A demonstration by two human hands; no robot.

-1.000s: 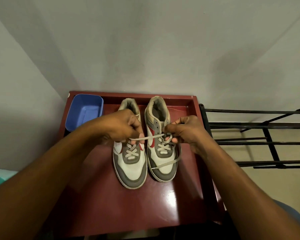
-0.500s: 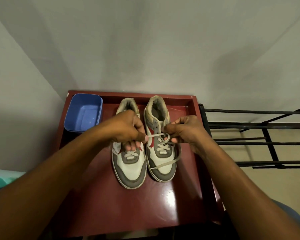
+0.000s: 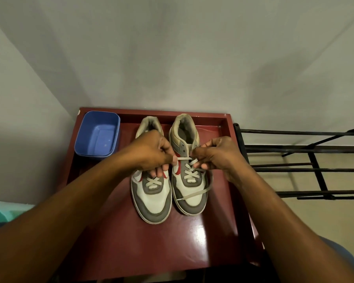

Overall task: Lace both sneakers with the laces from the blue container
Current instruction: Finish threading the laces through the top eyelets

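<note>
Two grey, white and red sneakers stand side by side on a dark red table [image 3: 147, 248], toes toward me. The left sneaker [image 3: 151, 199] has crossed laces over its lower eyelets. The right sneaker [image 3: 189, 180] is laced partway up with a beige lace [image 3: 194, 194], whose loose end trails over its toe. My left hand [image 3: 151, 154] pinches one end of that lace, drawn taut to the left above the left sneaker. My right hand [image 3: 217, 155] pinches the lace at the right sneaker's upper eyelets. The blue container [image 3: 97, 135] at the back left looks empty.
A black metal rack [image 3: 307, 162] stands directly right of the table. Grey walls close in behind and on the left. Something teal [image 3: 6, 211] lies low at the left edge. The table has a raised rim along the back and sides.
My left hand has slid slightly toward the right sneaker, shortening the taut stretch of lace between my hands. The sneakers and container have not moved.
</note>
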